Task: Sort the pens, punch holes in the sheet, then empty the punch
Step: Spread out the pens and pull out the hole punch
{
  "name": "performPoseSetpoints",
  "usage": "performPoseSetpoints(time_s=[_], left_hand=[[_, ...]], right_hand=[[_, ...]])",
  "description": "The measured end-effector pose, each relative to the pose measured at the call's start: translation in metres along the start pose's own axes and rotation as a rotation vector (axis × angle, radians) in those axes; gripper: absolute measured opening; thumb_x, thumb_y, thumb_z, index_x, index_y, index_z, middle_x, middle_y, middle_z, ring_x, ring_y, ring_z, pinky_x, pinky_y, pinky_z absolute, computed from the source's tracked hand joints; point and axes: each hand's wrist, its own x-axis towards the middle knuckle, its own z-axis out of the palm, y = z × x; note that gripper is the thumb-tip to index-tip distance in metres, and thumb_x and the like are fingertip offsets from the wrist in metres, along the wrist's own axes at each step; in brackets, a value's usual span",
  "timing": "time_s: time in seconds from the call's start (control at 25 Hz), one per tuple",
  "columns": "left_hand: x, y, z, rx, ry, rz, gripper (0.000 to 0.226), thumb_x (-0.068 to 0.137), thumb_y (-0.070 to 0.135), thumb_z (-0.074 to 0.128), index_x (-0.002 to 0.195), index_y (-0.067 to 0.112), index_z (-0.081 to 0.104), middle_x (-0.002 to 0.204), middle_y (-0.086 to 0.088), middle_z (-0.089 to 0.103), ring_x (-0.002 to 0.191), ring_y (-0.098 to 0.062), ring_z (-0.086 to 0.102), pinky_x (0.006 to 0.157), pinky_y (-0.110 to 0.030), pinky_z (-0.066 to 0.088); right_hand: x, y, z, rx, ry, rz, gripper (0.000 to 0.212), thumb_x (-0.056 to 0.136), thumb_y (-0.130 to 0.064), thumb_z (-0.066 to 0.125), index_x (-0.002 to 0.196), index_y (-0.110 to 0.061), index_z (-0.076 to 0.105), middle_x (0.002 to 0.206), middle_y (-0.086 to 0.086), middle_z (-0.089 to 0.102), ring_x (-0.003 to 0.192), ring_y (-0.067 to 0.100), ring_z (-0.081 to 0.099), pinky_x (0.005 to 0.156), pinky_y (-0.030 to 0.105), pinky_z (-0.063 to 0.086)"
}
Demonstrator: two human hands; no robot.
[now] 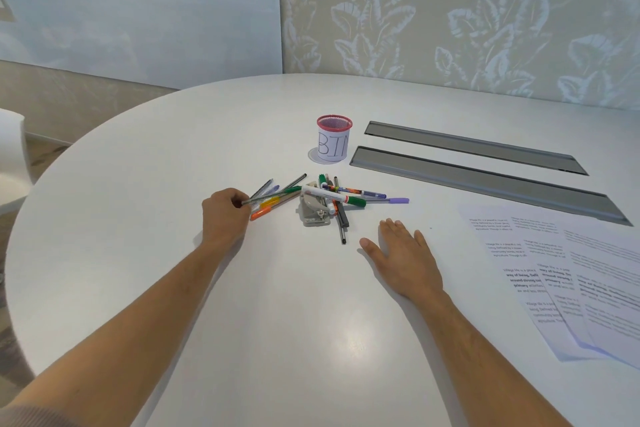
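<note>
A loose pile of several pens and markers (pixel 332 196) lies in the middle of the round white table (pixel 173 156), partly on top of a grey metal hole punch (pixel 313 213). My left hand (pixel 225 211) is closed on the end of a thin green pen (pixel 273 193) at the pile's left side, above an orange marker. Flat on the table just right of the pile lies my right hand (pixel 403 255), fingers apart and holding nothing. Printed sheets (pixel 568 274) lie overlapped at the right. Behind the pile stands a red mesh cup (pixel 333 143) labelled BIN.
Two long grey cable-slot covers (pixel 485 180) are set into the table behind the sheets. A patterned wall panel runs close behind the table's far edge. Part of a white chair shows at the far left.
</note>
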Motion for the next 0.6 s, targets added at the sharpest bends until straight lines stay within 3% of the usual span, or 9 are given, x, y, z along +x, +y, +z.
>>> performPoseSetpoints(time_s=[0.16, 0.36, 0.6], left_hand=[[0.003, 0.004, 0.01, 0.082, -0.127, 0.059, 0.032, 0.077, 0.009, 0.065, 0.109, 0.012, 0.068, 0.107, -0.009, 0.065, 0.092, -0.02, 0.057, 0.083, -0.034, 0.049], [0.0, 0.027, 0.007, 0.146, -0.157, 0.086, 0.049, 0.065, 0.034, 0.05, 0.11, 0.024, 0.066, 0.121, -0.002, 0.058, 0.112, -0.023, 0.054, 0.096, -0.044, 0.045], [-0.001, 0.064, 0.032, 0.136, -0.249, 0.404, 0.044, 0.076, 0.028, 0.057, 0.117, 0.013, 0.065, 0.127, -0.006, 0.057, 0.119, -0.024, 0.051, 0.101, -0.036, 0.039]], right_hand=[[0.0, 0.001, 0.001, 0.006, 0.012, -0.006, 0.08, 0.095, -0.068, 0.016, 0.157, -0.018, 0.018, 0.166, -0.003, 0.016, 0.152, 0.012, 0.01, 0.123, 0.041, 0.001], [0.0, 0.001, 0.001, 0.006, 0.012, -0.001, 0.08, 0.094, -0.07, 0.016, 0.157, -0.019, 0.018, 0.165, -0.004, 0.016, 0.152, 0.012, 0.01, 0.123, 0.04, 0.0], [0.001, 0.002, 0.003, 0.01, 0.016, -0.001, 0.083, 0.092, -0.072, 0.013, 0.157, -0.02, 0.018, 0.165, -0.004, 0.016, 0.152, 0.013, 0.01, 0.122, 0.04, -0.002]])
